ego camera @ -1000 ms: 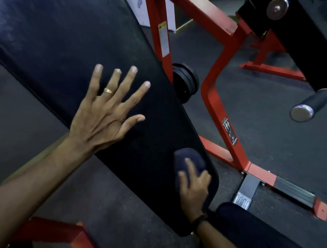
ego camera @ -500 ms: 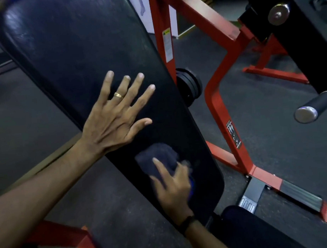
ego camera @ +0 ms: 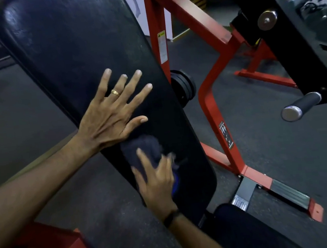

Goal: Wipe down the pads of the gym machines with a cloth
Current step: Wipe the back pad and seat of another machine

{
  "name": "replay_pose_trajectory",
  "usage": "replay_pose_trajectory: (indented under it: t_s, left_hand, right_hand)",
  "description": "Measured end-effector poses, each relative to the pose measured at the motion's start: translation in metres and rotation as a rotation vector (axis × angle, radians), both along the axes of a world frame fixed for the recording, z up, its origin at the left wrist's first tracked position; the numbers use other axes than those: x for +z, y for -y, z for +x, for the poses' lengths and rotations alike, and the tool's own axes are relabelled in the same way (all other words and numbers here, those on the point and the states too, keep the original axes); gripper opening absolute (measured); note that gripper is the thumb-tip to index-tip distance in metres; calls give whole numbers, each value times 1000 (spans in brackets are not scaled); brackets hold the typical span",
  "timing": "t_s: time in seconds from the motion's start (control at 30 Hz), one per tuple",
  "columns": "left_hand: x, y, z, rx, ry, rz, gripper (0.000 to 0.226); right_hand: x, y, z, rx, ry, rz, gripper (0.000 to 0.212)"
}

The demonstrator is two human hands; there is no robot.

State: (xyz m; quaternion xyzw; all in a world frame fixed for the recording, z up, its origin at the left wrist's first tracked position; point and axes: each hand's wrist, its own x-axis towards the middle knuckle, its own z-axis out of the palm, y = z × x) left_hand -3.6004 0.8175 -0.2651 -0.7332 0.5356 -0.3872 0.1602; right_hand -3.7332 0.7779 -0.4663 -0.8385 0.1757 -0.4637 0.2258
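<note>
A long black back pad slopes from the upper left down to the lower middle of the head view. My left hand lies flat on the pad's middle with its fingers spread and a gold ring on one finger. Just below it, my right hand presses a dark blue cloth against the pad's lower part; the hand is blurred and its fingers lie over the cloth. A black seat pad shows at the bottom right.
The machine's red steel frame runs behind and right of the pad, with black weight plates on a peg. A black handle with a chrome end sticks out at right. A red frame piece is at lower left. The floor is dark rubber.
My right hand has slid the cloth from the pad's lower right edge up and left, close under my left hand. The left hand has stayed flat on the pad.
</note>
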Motion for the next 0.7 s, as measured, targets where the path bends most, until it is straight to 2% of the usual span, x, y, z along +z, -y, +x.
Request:
replay_pose_trajectory:
  t_s: [0.07, 0.1, 0.17, 0.27, 0.33, 0.43, 0.5, 0.6, 0.67, 0.7]
  left_hand:
    - [0, 0, -1, 0, -11, 0, 71]
    - [0, 0, -1, 0, -7, -2, 71]
    - [1, 1, 0, 8, 12, -17, 71]
    - [2, 0, 2, 14, 22, -33, 71]
    - [1, -2, 2, 13, 25, -31, 71]
    - [-1, -3, 2, -8, 14, -17, 72]
    - [0, -3, 3, -24, 1, -35, 72]
    - [0, -3, 3, -38, -6, -61, 72]
    - [-1, -2, 1, -35, -17, -58, 72]
    - [-3, -1, 0, -37, -20, -57, 72]
  right_hand:
    - [-61, 7, -41, 60, -115, -46, 52]
    - [-81, 18, -54, 37, -164, 13, 52]
    - [-89, 50, -55, -100, -163, 255, 49]
    - [-36, 105, 0, -291, -85, 581, 48]
    - [20, 127, 51, -385, -22, 634, 46]
    - [79, 97, 88, -344, 39, 396, 45]
    - [81, 52, 75, -213, 46, 222, 46]
    - [16, 8, 10, 11, 26, 11, 45]
    - [-45, 11, -36, 123, -75, -126, 50]
    - [-68, 24, -53, 136, -140, -129, 51]
